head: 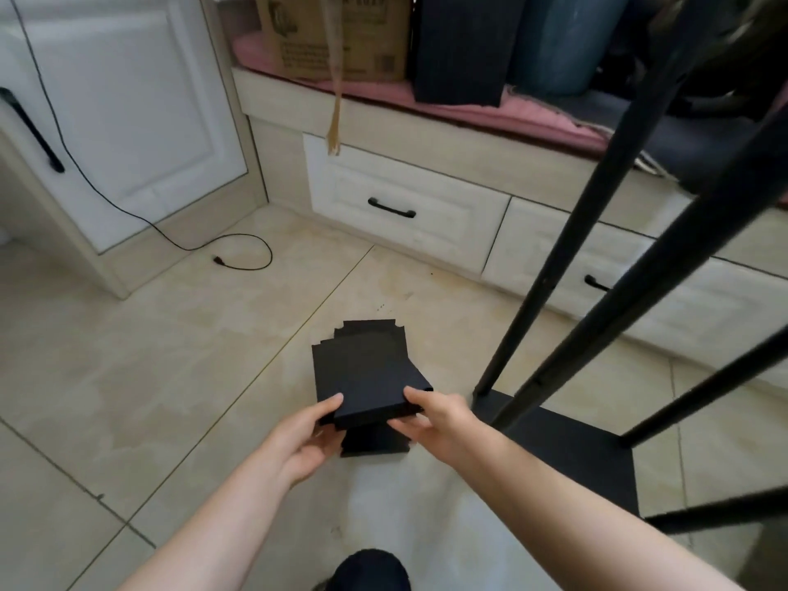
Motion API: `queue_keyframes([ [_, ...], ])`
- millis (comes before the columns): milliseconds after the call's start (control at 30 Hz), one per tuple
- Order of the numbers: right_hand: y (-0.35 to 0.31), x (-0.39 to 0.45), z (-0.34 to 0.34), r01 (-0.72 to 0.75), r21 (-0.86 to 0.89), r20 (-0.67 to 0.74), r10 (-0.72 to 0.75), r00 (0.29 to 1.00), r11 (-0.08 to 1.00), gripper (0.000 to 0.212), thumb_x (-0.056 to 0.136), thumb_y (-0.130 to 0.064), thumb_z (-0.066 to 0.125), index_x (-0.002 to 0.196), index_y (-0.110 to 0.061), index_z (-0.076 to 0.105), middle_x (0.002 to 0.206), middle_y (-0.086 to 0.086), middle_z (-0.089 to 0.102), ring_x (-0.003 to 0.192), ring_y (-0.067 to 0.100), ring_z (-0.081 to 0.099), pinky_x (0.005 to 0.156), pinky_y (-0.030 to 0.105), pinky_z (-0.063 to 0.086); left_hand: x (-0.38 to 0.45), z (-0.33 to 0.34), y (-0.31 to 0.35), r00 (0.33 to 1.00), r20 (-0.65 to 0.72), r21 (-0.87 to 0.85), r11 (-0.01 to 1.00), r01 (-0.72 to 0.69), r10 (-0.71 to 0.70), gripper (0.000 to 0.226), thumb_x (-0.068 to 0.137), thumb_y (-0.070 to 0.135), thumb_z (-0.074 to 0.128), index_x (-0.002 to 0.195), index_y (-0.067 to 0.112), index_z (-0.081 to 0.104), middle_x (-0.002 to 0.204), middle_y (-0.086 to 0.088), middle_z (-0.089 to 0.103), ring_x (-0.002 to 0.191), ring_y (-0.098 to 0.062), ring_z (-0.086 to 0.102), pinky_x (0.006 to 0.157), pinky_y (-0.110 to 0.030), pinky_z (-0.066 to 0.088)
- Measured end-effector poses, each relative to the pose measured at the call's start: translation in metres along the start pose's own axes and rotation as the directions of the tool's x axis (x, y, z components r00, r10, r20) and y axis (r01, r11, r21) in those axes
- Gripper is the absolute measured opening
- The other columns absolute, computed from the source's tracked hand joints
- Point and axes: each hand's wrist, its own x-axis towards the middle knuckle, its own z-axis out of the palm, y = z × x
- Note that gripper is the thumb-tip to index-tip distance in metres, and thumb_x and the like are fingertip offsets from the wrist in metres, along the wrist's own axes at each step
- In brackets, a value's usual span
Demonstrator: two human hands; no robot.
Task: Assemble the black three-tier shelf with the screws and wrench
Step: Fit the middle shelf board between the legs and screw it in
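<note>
Hands first: your left hand (pixel 305 437) and right hand (pixel 430 415) each had fingers clamped on opposite ends of a black shelf panel (pixel 369 388), raised over more panels (pixel 371 445) on the floor (pixel 170 356), with the shelf frame (pixel 597 313) just right.

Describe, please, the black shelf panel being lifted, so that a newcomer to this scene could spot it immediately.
Start at the white drawer unit along the far wall, then come down the tiled floor to the stack of black panels left of the upright black frame. The shelf panel is the top one, tilted up at its near edge and held by the left hand and right hand; the others lie flat.
</note>
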Motion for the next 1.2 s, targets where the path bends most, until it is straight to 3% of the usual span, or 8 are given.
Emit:
queue_keyframes([
  [233, -0.035, -0.092, 0.004, 0.053, 0.073, 0.133, -0.062, 0.989, 0.996, 0.008, 0.094, 0.005, 0.057, 0.100, 0.005, 0.052, 0.110, 0.028, 0.064, 0.089, 0.040, 0.068, 0.067, 0.048, 0.059, -0.086, 0.011, 0.022, 0.962, 0.237, -0.055, 0.990, -0.126, 0.136, 0.045, 0.074, 0.024, 0.076, 0.111, 0.001, 0.066, 0.098, -0.017, 0.075, 0.088, -0.029, 0.074, 0.072, -0.037, 0.064],
  [367, -0.056, -0.152, 0.000, 0.087, 0.093, 0.187, -0.104, 0.977, 0.992, 0.016, 0.094, 0.002, 0.058, 0.109, 0.003, 0.053, 0.109, 0.029, 0.063, 0.082, 0.040, 0.071, 0.053, 0.043, 0.060, -0.139, 0.021, 0.044, 0.919, 0.334, -0.063, 0.978, -0.198, 0.208, 0.058, 0.092, 0.041, 0.062, 0.137, 0.006, 0.057, 0.123, -0.008, 0.071, 0.118, -0.025, 0.066, 0.094, -0.039, 0.053],
  [433, -0.065, -0.186, -0.006, 0.103, 0.115, 0.244, -0.128, 0.961, 0.988, 0.019, 0.095, 0.001, 0.057, 0.113, 0.002, 0.052, 0.107, 0.029, 0.064, 0.073, 0.040, 0.073, 0.050, 0.041, 0.059, -0.165, 0.034, 0.055, 0.889, 0.355, -0.133, 0.957, -0.257, 0.288, 0.044, 0.105, 0.037, 0.048, 0.138, 0.007, 0.053, 0.109, 0.009, 0.074, 0.108, -0.010, 0.068, 0.089, -0.027, 0.055],
  [567, -0.085, -0.249, -0.026, 0.187, 0.138, 0.299, -0.221, 0.928, 0.973, 0.027, 0.094, 0.002, 0.056, 0.120, 0.004, 0.051, 0.112, 0.029, 0.064, 0.077, 0.038, 0.074, 0.051, 0.039, 0.059, -0.214, 0.047, 0.078, 0.880, 0.319, -0.156, 0.936, -0.317, 0.351, 0.041, 0.103, 0.048, 0.046, 0.123, 0.014, 0.057, 0.103, -0.007, 0.070, 0.092, -0.021, 0.069, 0.067, -0.036, 0.062],
  [733, -0.110, -0.318, -0.075, 0.319, 0.021, 0.308, -0.309, 0.900, 0.948, 0.022, 0.094, -0.003, 0.056, 0.114, 0.003, 0.054, 0.095, 0.023, 0.071, 0.075, 0.033, 0.075, 0.051, 0.034, 0.058, -0.260, 0.051, 0.096, 0.863, 0.303, -0.213, 0.912, -0.352, 0.404, 0.059, 0.103, 0.046, 0.050, 0.137, -0.002, 0.049, 0.105, -0.020, 0.074, 0.098, -0.031, 0.071, 0.080, -0.042, 0.055],
  [833, -0.123, -0.352, -0.111, 0.408, -0.080, 0.347, -0.358, 0.867, 0.909, 0.023, 0.091, -0.007, 0.056, 0.113, -0.002, 0.059, 0.085, 0.016, 0.072, 0.073, 0.029, 0.074, 0.059, 0.035, 0.060, -0.280, 0.055, 0.097, 0.891, 0.264, -0.139, 0.928, -0.345, 0.370, 0.061, 0.103, 0.046, 0.049, 0.137, -0.004, 0.051, 0.112, -0.022, 0.072, 0.099, -0.033, 0.072, 0.076, -0.041, 0.058],
  [933, -0.135, -0.381, -0.141, 0.458, -0.133, 0.363, -0.386, 0.848, 0.879, 0.022, 0.088, -0.010, 0.058, 0.109, -0.006, 0.064, 0.084, 0.012, 0.071, 0.072, 0.026, 0.073, 0.062, 0.034, 0.061, -0.295, 0.063, 0.090, 0.917, 0.243, -0.065, 0.949, -0.310, 0.316, 0.055, 0.102, 0.048, 0.050, 0.129, 0.001, 0.057, 0.095, -0.022, 0.076, 0.082, -0.034, 0.076, 0.049, -0.038, 0.060],
  [1200, -0.168, -0.439, -0.182, 0.539, -0.156, 0.331, -0.470, 0.818, 0.828, 0.014, 0.074, -0.018, 0.066, 0.084, -0.009, 0.062, 0.066, 0.004, 0.069, 0.053, 0.018, 0.068, 0.046, 0.023, 0.053, -0.344, 0.093, 0.072, 0.867, 0.415, 0.334, 0.841, -0.426, 0.275, 0.044, 0.074, 0.047, 0.076, 0.097, 0.010, 0.073, 0.083, -0.009, 0.074, 0.066, -0.024, 0.074, 0.053, -0.037, 0.061],
])
